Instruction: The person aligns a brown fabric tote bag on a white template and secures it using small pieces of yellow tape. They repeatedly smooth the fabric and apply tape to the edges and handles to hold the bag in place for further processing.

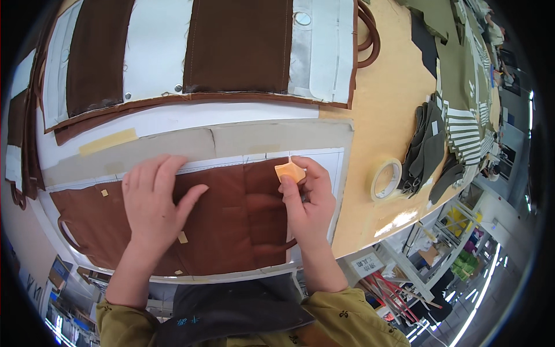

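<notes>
A brown bag panel (219, 225) lies flat on a white marked sheet (329, 173) in front of me. Curved brown handles show at its left and right ends. My left hand (153, 202) rests palm down on the panel's upper left part, fingers stretched and thumb apart, with nothing in it. At the upper right corner, my right hand (312, 199) pinches a small pale-orange piece (290, 172) between thumb and fingers. What that piece is made of I cannot tell. A few small tan tape bits (183, 237) stick to the panel.
A grey strip (231, 139) with yellow tape (108, 141) runs behind the panel. Beyond it lies a larger brown and white bag piece (237, 46) with handles. To the right are a tape roll (385, 179), dark cut pieces (425, 144) and striped fabric (464, 136).
</notes>
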### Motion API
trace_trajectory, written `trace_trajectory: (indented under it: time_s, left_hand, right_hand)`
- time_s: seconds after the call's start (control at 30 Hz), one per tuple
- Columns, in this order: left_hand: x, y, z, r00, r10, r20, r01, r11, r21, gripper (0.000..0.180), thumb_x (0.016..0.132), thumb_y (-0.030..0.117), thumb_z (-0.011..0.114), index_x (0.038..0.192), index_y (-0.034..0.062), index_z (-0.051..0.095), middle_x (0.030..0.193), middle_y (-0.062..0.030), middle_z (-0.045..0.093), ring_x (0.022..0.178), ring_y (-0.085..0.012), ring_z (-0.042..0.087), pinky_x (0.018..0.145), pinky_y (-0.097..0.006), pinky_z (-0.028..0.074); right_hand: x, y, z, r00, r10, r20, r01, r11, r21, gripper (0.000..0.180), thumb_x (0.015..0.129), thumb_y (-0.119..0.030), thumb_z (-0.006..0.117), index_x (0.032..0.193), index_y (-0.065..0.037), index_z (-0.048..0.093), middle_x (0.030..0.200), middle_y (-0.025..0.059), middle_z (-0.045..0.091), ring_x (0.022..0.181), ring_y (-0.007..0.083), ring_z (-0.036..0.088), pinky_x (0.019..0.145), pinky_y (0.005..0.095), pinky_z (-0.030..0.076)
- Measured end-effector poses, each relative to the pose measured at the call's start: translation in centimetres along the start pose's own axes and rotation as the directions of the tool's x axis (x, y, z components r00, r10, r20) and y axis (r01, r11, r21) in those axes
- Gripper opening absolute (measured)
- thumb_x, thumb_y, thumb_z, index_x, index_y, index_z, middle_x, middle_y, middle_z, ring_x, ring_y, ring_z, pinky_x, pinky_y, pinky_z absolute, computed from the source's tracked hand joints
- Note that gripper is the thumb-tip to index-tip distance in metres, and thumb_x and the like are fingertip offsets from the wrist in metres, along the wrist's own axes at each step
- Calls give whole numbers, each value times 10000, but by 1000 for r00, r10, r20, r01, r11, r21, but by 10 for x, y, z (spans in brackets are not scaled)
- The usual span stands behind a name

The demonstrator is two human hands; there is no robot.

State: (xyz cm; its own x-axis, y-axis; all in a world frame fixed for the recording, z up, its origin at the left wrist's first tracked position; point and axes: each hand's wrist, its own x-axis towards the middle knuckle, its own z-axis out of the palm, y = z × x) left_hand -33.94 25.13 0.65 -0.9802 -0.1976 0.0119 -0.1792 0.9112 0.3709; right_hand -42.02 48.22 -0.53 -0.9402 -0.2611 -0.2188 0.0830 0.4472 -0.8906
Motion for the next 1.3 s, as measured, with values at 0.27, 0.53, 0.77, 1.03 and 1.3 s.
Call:
trace_trajectory:
  time_s: [0.27, 0.53, 0.77, 1.03, 1.3]
  left_hand:
    - [8, -6, -11, 994, -93, 64, 98, 992, -74, 502, 678, 333, 866, 1038, 114, 593, 1023, -50, 594, 954, -267, 581, 805, -393, 418]
    - [12, -11, -15, 983, -50, 175, 61, 997, -55, 367, 694, 306, 854, 851, 108, 588, 836, -20, 541, 836, -251, 544, 740, -398, 400]
    - [9, -16, -8, 991, -67, 115, 79, 992, -103, 276, 739, 283, 834, 788, 133, 607, 804, 4, 546, 818, -224, 515, 758, -372, 347]
    - [8, -16, -4, 992, -88, 91, 102, 982, -159, 267, 736, 250, 836, 782, 129, 603, 797, 8, 557, 822, -219, 517, 782, -365, 354]
    - [11, -18, 0, 990, -107, 93, 123, 975, -184, 256, 748, 231, 829, 784, 121, 600, 799, 4, 548, 828, -219, 513, 794, -364, 356]
  right_hand:
    - [-10, 15, -11, 984, -165, 66, 166, 986, -11, 290, 882, -91, 756, 1162, -73, 682, 852, 55, 699, 663, 137, 623, 600, 256, 497]
    - [-8, 16, -16, 962, -231, 145, 244, 967, -78, 316, 887, -11, 740, 1190, 6, 651, 993, 85, 703, 757, 101, 650, 687, 225, 524]
    - [-5, 10, -14, 951, -285, 117, 302, 939, -165, 325, 846, -39, 780, 1157, -32, 685, 949, 81, 705, 721, 135, 652, 659, 247, 518]
    - [-4, 8, -6, 950, -303, 76, 312, 922, -229, 326, 829, -85, 789, 1144, -95, 705, 903, 25, 727, 685, 162, 630, 632, 279, 493]
    - [-3, 8, -3, 954, -294, 50, 297, 919, -257, 324, 827, -96, 785, 1142, -105, 706, 908, 5, 736, 667, 168, 622, 618, 287, 478]
